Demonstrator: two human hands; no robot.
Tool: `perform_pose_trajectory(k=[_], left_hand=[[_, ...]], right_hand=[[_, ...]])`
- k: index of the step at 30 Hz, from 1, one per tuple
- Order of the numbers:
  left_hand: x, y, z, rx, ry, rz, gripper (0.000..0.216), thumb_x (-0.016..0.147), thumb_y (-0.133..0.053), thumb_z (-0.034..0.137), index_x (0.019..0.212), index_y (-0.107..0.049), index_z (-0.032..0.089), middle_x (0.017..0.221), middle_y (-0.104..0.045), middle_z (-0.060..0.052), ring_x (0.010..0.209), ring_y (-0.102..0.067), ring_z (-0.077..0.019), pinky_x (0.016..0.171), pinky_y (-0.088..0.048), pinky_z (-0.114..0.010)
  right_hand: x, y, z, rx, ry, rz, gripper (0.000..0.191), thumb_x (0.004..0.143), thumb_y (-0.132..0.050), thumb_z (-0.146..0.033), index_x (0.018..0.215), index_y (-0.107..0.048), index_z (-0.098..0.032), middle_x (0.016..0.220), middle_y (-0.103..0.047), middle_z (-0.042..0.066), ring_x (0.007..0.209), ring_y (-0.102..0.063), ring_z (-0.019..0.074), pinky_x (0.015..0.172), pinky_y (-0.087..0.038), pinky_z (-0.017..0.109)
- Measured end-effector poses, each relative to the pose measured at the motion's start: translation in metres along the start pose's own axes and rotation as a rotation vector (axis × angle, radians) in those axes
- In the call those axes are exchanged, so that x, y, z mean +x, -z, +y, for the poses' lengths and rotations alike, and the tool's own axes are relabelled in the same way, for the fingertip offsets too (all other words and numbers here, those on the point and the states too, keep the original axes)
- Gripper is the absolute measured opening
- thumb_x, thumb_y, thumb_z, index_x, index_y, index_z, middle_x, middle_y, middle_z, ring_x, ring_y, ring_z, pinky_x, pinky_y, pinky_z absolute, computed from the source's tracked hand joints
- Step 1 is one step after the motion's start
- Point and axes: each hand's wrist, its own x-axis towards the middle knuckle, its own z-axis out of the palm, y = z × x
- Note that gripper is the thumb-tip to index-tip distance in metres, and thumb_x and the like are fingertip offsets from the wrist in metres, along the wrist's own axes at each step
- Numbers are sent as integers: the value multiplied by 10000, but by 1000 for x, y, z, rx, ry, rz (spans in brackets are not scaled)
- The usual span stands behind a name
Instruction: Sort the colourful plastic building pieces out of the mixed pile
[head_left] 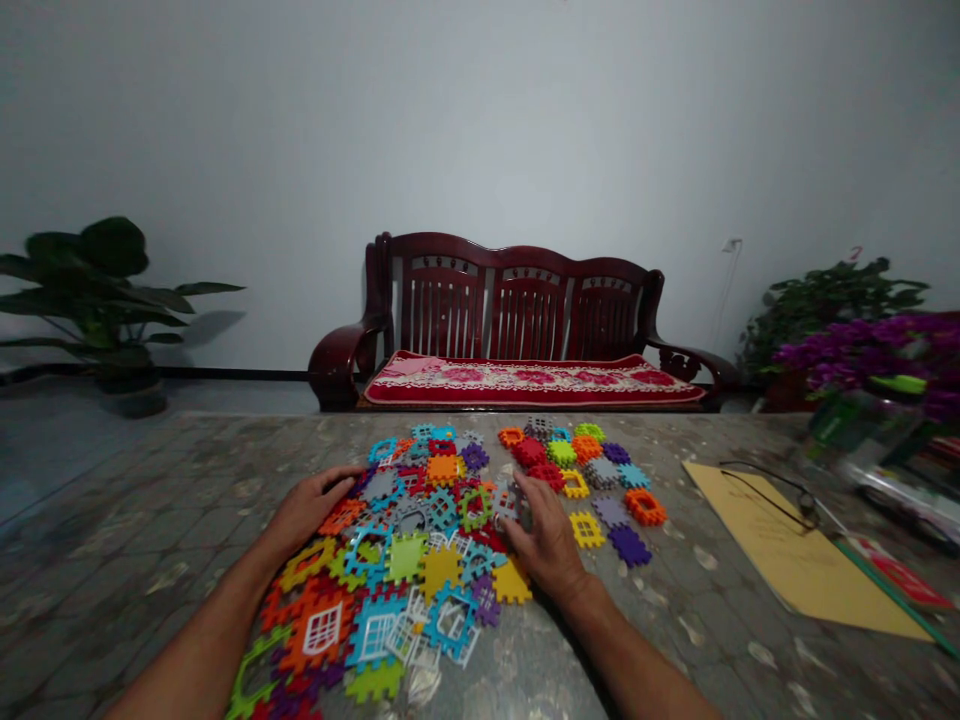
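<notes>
A loose pile of colourful interlocking plastic building pieces with toothed edges spreads over the table. My left hand (313, 508) lies at the pile's left edge with its thumb and fingers apart, the fingertips next to a dark purple piece (365, 479). At the pile's right side, my right hand (546, 535) has thumb and fingers around a grey window-like piece (504, 503), partly hidden by the hand. Near it lie a yellow piece (512, 581) and a lime green frame piece (475, 508). An orange piece with a white window (322, 628) lies closer to me.
Right of my right hand is a separate group of pieces, including a purple square (630, 546) and an orange frame (645, 507). Farther right are a yellow envelope (795, 560), eyeglasses (806, 508) and a bottle (862, 425). A wooden bench (525, 300) stands beyond the table (660, 640).
</notes>
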Motion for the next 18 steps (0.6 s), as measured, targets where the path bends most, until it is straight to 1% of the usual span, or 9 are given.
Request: perform_pose_trajectory(k=[5,12,15,18], left_hand=[[-1,1,4,12,5,-6,513,745,-488,492,1081,-739,198,1122,-744,-67,985,-692,-268,934,-498,-369],[-2,0,5,-33,2,29,478,714,-534,509,1015,-756,211,1083,-758,-62,951,-703,-264,895,-521,-359],[-1,0,4,-40,-4,28,479,713,-538,514,1008,-756,206,1089,-755,-68,964,-700,-268,901,-519,-366],[-1,0,3,-40,-1,19,484,718,-531,512,1017,-754,203,1092,-754,-65,976,-696,-268,916,-510,-366]], right_hand=[[1,0,1,10,-10,29,599,826,-630,-223,1395,-447,-242,1252,-584,114,1154,-551,257,982,-477,444],[-1,-3,5,56,-7,33,596,815,-640,-214,1383,-461,-234,1264,-591,119,1171,-553,256,996,-474,443],[-2,-4,5,87,-29,-2,623,793,-653,-197,1385,-460,-227,1275,-597,121,1172,-565,257,1004,-473,447],[-3,-5,4,121,-58,-84,683,760,-651,-151,1404,-438,-232,1297,-593,116,1186,-566,258,1005,-475,452]])
